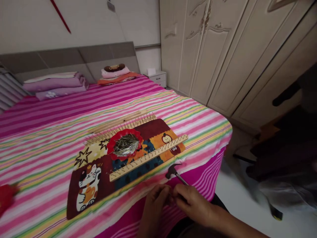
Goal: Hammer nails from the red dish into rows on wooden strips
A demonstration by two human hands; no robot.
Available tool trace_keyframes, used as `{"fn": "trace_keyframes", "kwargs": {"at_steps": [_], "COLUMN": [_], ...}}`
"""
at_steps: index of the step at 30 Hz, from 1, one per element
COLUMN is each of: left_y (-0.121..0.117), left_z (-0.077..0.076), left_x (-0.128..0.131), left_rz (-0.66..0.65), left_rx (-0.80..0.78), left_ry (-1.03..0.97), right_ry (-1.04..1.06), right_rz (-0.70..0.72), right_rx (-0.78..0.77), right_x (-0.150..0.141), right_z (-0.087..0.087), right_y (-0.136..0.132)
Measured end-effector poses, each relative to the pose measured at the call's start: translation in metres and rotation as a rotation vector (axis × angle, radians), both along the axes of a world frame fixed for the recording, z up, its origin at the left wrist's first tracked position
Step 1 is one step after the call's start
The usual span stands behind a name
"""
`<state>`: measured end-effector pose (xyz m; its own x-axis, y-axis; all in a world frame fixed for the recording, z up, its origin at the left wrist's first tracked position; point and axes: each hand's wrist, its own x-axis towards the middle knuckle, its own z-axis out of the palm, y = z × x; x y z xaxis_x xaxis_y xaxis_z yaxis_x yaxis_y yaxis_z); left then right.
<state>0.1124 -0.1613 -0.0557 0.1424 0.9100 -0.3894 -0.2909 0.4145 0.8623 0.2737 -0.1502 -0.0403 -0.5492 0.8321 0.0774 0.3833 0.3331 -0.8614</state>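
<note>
My left hand [158,198] and my right hand [192,201] are close together at the bottom middle, above the front edge of the bed. Both have their fingers pinched; anything between them is too small or hidden to make out. Just beyond lies a hammer [171,171] with a dark head. Its handle runs back behind my right hand, and I cannot tell whether that hand touches it. Farther off, a wooden strip [148,158] studded with a row of nails lies across a cartoon-cat mat [105,185]. A red scalloped bowl [110,150] full of nails [126,144] stands behind it.
More nail-studded strips [131,125] and plain wooden strips [119,120] lie behind the mat on the striped bedspread [44,158]. Folded bedding [56,85] rests near the headboard. A red object [6,198] is at the left edge. Wardrobes [210,49] line the right side.
</note>
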Motion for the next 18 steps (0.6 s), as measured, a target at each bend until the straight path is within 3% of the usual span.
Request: {"fn": "trace_keyframes", "kwargs": {"at_steps": [4,7,10,14,18], "left_y": [-0.003,-0.007,-0.010,-0.010,-0.008], "left_z": [-0.001,-0.001,-0.001,0.001,0.007], "left_x": [0.004,0.007,0.004,-0.024,-0.077], "left_rz": [0.041,-0.007,0.050,0.280,0.599], "left_rx": [-0.107,-0.109,-0.080,-0.016,0.032], "left_ry": [-0.085,-0.091,-0.081,0.058,0.298], "right_ry": [-0.019,-0.041,-0.100,-0.473,-0.754], "right_rz": [-0.085,-0.067,-0.035,-0.122,-0.140], "right_rx": [0.002,-0.012,0.026,0.151,0.158], "right_x": [-0.001,-0.001,0.005,0.025,0.037], "right_z": [-0.005,-0.003,-0.005,-0.020,-0.034], "right_y": [-0.003,-0.004,-0.003,0.003,0.007]}}
